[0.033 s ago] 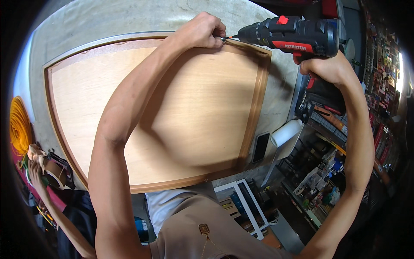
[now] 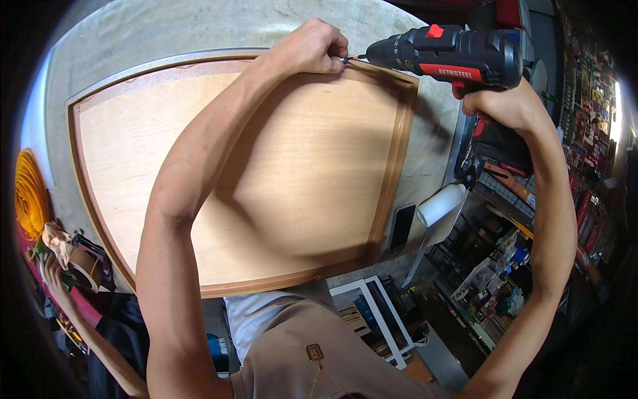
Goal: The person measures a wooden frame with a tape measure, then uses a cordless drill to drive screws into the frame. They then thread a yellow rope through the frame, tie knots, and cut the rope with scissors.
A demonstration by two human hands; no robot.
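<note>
At the far left edge, a coil of bright orange cord [image 2: 28,194] lies beside the grey concrete-like surface [image 2: 173,30]. Just below it, another person's hand [image 2: 54,266] holds a brown roll of tape [image 2: 81,267] near the surface's left rim.

A large flat panel of light plywood with a darker brown wooden frame [image 2: 133,153] lies on the surface and fills most of the middle of the view. The person's left arm stretches across the panel, and the left hand [image 2: 311,48] rests at the panel's far edge, on the frame. Its fingers are pinched together around something small right at the tip of the drill bit; what they pinch is too small to make out.

To the right, a black cordless drill with red accents [image 2: 452,54] lies nearly level, its bit pointing left into the pinching fingers at the frame's far edge. The right hand [image 2: 502,106] is wrapped tightly about the drill's handle, fingers closed on the grip.

Nearer the person, a dark smartphone [image 2: 401,227] lies on the surface just beside the panel's right frame, with a white roll [image 2: 441,204] near it at the surface's edge. Cluttered shelves [image 2: 512,266] fill the right.
</note>
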